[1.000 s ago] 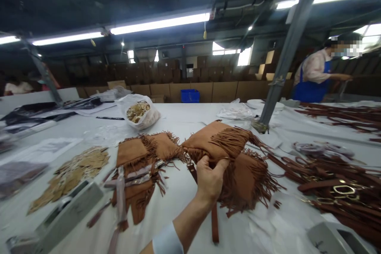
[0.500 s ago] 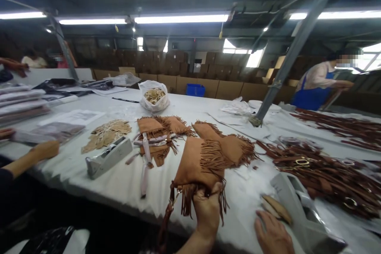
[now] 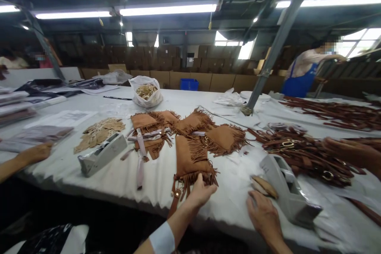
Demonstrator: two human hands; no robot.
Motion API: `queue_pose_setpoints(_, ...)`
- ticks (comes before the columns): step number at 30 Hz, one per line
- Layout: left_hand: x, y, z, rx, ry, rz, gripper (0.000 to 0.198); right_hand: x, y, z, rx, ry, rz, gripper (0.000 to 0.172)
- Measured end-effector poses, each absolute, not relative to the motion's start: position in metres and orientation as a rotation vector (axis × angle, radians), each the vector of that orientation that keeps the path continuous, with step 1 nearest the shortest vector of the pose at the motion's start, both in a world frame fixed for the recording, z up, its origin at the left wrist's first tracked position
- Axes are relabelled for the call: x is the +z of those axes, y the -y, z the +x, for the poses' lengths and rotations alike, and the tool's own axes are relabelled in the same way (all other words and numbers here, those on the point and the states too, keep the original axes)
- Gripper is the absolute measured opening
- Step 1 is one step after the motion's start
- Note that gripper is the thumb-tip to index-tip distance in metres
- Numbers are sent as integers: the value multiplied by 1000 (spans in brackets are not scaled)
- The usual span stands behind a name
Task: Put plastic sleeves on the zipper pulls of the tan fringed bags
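My left hand [image 3: 204, 191] is at the lower edge of a brown suede bag with fringe [image 3: 190, 154], its fingers closed on the fringe there. A leather strap with a metal clasp [image 3: 176, 193] hangs from that bag's lower left corner over the table edge. My right hand [image 3: 263, 211] rests on the white table, fingers loosely apart, with nothing seen in it. Just beyond its fingertips lie tan leather pieces [image 3: 264, 186], beside a grey tape dispenser [image 3: 290, 192]. Behind the held bag are more fringed bags [image 3: 228, 139].
Tan leather cutouts [image 3: 99, 133] and a second tape dispenser [image 3: 102, 154] are on the left. A white bag of cutouts [image 3: 146, 92] stands farther back. Brown straps [image 3: 300, 154] lie at right, where another person's hand [image 3: 354, 154] reaches in. A metal post [image 3: 275, 51] rises behind.
The view has shifted, and the fringed bag stands straighter, with my left hand still at its lower edge. Another person's hand has come in over the straps from the right.
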State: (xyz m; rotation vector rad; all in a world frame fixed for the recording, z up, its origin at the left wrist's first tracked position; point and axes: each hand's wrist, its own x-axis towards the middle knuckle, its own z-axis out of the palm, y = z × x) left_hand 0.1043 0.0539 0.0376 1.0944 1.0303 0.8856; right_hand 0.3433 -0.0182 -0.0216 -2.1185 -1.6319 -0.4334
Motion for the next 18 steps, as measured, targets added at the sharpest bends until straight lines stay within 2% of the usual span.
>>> queue_pose_setpoints(2,33,-28,78,883,-1003,1206,55,-22,19,344,-436,1635,-2106,27)
queue_pose_setpoints(5,10,7,19,1072,-1296,1337,41,-25,19,345,-427,1616,-2098,28)
queue_pose_setpoints(9,-33,26,-39,1100,-1646,1259,56,-29,18,347,-407,1565,-2117,27)
queue_pose_setpoints(13,-63,26,-36,901,-1411,1090,66,-29,20,345,-394,1550,-2100,27)
queue_pose_setpoints(18,-67,33,-11,810,-1165,998,68,-17,20,345,-325,1505,-2029,32)
